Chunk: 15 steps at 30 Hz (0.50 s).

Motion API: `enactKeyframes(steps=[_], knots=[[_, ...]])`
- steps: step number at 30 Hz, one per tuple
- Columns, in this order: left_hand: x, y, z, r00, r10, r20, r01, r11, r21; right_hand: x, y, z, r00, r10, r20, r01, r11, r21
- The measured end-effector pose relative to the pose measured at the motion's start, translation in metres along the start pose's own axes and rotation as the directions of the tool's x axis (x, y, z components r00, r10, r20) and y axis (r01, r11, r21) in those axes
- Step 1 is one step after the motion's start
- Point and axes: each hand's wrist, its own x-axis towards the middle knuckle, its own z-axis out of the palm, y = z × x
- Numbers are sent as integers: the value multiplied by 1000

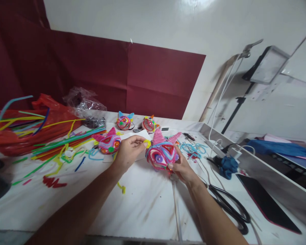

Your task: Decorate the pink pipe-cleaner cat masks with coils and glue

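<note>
In my right hand (181, 166) is a round pipe-cleaner animal head (161, 154), wound in pink, purple, blue and red with two pink pointed ears. My fingers wrap its right side, and a small red light glows beneath it. My left hand (130, 149) pinches a small yellow pipe-cleaner coil (147, 143) close to the left side of that head. A similar pink-eared head (109, 144) lies just left of my left hand, partly hidden by it. Behind stand a blue-eared head (124, 121) and an orange-eared one (149, 124).
Loose pipe cleaners (66, 146) and a red plastic bag (51, 112) spread across the left. A clear plastic bag (84, 102) sits behind. To the right are blue string (193, 149), black cable (232, 207), a dark flat pad (267, 204) and a raised table edge (260, 160).
</note>
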Motion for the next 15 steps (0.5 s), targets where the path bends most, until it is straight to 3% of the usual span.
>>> enactKeyframes(steps=[15], knots=[[2,2,2,1000,24,8,-25,982,188,1,4,-5,1000,-22,19,21,999,42]])
